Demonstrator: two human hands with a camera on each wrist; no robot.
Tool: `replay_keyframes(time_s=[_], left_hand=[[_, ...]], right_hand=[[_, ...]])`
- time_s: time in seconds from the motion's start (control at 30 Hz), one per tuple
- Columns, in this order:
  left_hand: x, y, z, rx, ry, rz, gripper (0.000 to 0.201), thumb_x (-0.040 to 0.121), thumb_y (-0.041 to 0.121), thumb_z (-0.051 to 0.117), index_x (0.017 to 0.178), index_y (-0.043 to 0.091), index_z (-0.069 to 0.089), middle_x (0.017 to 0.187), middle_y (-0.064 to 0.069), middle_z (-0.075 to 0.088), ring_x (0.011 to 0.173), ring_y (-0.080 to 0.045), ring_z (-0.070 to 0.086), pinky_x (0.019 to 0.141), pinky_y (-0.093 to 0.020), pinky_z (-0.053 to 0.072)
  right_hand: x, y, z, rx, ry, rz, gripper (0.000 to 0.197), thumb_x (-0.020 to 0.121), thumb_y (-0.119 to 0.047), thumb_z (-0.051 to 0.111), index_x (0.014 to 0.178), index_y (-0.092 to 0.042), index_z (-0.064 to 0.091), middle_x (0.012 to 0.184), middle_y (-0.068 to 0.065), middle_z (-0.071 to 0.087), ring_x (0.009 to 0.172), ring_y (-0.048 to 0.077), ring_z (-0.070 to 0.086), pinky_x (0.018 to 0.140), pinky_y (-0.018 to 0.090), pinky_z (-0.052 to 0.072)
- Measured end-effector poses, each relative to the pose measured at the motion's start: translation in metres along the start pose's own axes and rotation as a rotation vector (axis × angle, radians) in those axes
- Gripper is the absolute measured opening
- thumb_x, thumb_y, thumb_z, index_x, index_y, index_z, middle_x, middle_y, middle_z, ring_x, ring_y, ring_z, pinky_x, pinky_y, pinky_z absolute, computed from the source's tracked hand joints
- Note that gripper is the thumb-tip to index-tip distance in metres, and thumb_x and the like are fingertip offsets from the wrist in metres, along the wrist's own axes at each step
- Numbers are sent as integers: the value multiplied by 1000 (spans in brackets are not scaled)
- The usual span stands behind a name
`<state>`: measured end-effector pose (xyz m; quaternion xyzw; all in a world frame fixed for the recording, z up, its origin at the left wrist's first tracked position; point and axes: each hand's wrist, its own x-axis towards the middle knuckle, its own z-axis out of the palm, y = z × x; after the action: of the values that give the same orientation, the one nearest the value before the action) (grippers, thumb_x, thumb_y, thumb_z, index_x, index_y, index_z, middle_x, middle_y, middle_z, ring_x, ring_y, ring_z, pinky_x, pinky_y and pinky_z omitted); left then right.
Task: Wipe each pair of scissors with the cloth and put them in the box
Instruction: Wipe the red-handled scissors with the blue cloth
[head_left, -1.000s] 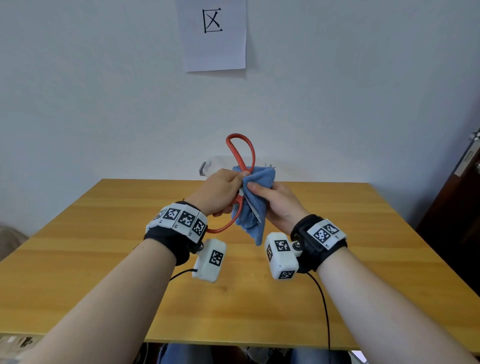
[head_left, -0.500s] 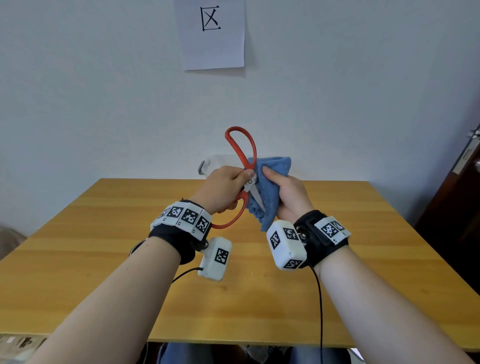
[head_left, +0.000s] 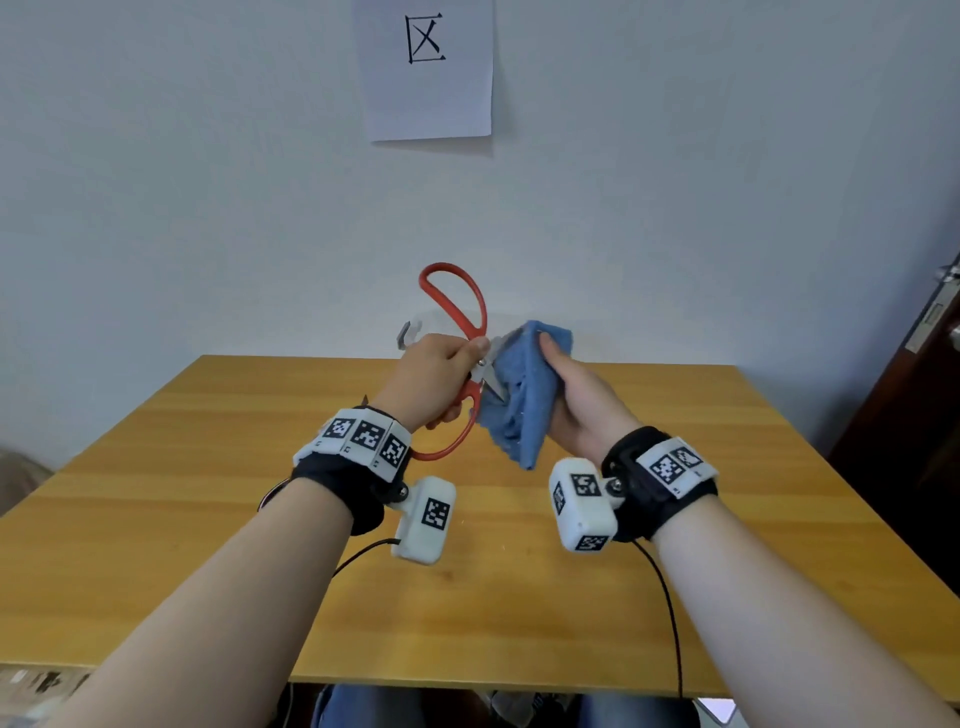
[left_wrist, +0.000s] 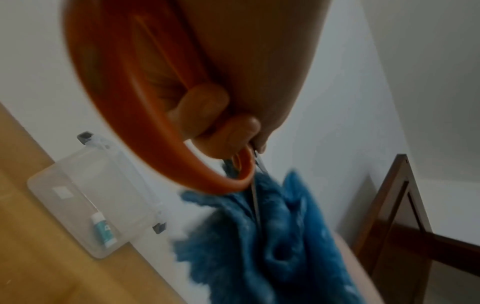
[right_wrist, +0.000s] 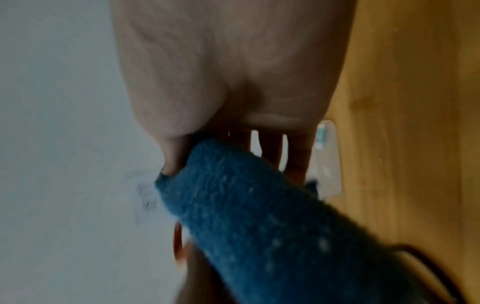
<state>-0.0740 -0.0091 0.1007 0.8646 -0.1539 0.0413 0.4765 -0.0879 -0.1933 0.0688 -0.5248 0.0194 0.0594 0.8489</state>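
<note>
Orange handle loops gripped near the pivot by left hand fingers; scissors held mid-air above worktop. Right hand fingers pinched on blue cloth, folded around the blades. Since a second ago: both hands raised, cloth slid down along the steel, more blade bared near pivot. Wipe stroke judged underway, boxing not yet. Long axis steep: loops up and away, blade tips down toward wearer. Clear box behind, on far edge.
</note>
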Motion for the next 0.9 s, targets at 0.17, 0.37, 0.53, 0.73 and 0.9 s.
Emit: replay_keyframes(time_s=[0.17, 0.37, 0.53, 0.73, 0.9], left_hand=[[4, -1, 9, 49, 13, 0, 49, 108, 32, 46, 69, 4, 54, 45, -13, 51, 31, -21, 44, 33, -25, 36], [3, -6, 12, -28, -14, -51, 47, 108, 37, 48, 68, 12, 44, 48, -6, 41, 33, -21, 40, 35, -21, 29], [4, -7, 13, -93, -5, -40, 47, 107, 37, 51, 69, 12, 42, 39, 3, 40, 32, -20, 38, 35, -19, 28], [8, -15, 14, -164, 65, -67, 51, 107, 36, 53, 65, 15, 32, 37, 6, 34, 34, -21, 39, 35, -20, 27], [14, -24, 5, -199, 221, -109, 45, 108, 36, 49, 69, 14, 41, 40, 8, 38, 33, -19, 43, 37, -21, 29]], right_hand=[[-1, 10, 16, -364, -146, -62, 39, 96, -22, 68, 125, 4, 62, 117, 29, 69, 111, 45, 68, 105, 59, 49], [2, 7, 14, -710, -56, -176, 25, 91, -28, 75, 105, -8, 74, 101, 11, 78, 96, 27, 74, 97, 52, 56], [-2, 5, 10, -736, -14, -188, 24, 93, -25, 73, 104, -4, 74, 98, 13, 77, 94, 28, 74, 93, 48, 57], [-3, 7, -1, -798, -4, -172, 31, 91, -29, 74, 100, 1, 73, 96, 17, 77, 91, 32, 74, 86, 45, 58], [-2, 2, -22, -849, -16, -121, 31, 89, -34, 76, 98, -4, 74, 94, 12, 77, 89, 29, 74, 84, 43, 58]])
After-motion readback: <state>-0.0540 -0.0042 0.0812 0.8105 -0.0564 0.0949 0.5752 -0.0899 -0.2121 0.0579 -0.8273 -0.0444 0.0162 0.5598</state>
